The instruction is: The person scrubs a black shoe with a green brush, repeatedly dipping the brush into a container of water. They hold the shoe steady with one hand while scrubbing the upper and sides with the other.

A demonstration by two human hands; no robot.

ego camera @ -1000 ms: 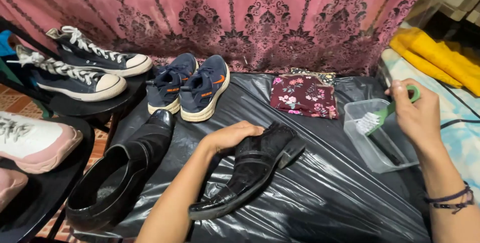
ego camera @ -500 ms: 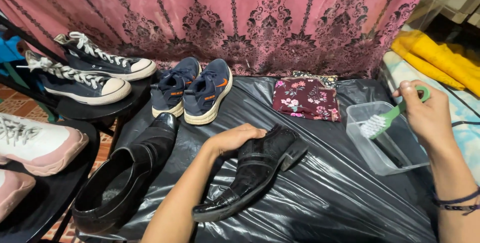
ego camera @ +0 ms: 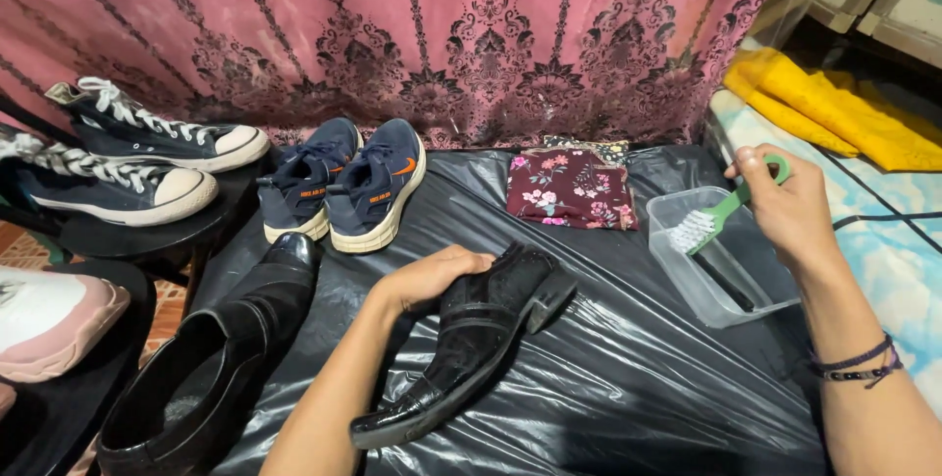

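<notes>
Since the picture half a second ago, little has shifted: the right hand [ego camera: 785,206] has lowered the green brush [ego camera: 721,216] a touch, so its white bristles now sit at the rim of the clear plastic tub [ego camera: 687,280] rather than above it. The left hand [ego camera: 432,275] has stayed put on the black dress shoe [ego camera: 471,343].

That shoe lies on its side on the black plastic sheet [ego camera: 628,388], its long axis running diagonally: the toe points down-left toward the person, the heel up-right toward the tub. The left fingers are curled over the shoe's opening, gripping its upper near the heel. The right fingers are closed round the brush handle, which slants from the hand down-left, bristle end leading into the tub.

A second black shoe [ego camera: 211,358] lies just left of the held one, toe pointing away. Behind them stand a pair of navy trainers [ego camera: 343,186], a folded floral cloth [ego camera: 569,189], and two dark high-top sneakers [ego camera: 137,157] on a round black stand.
</notes>
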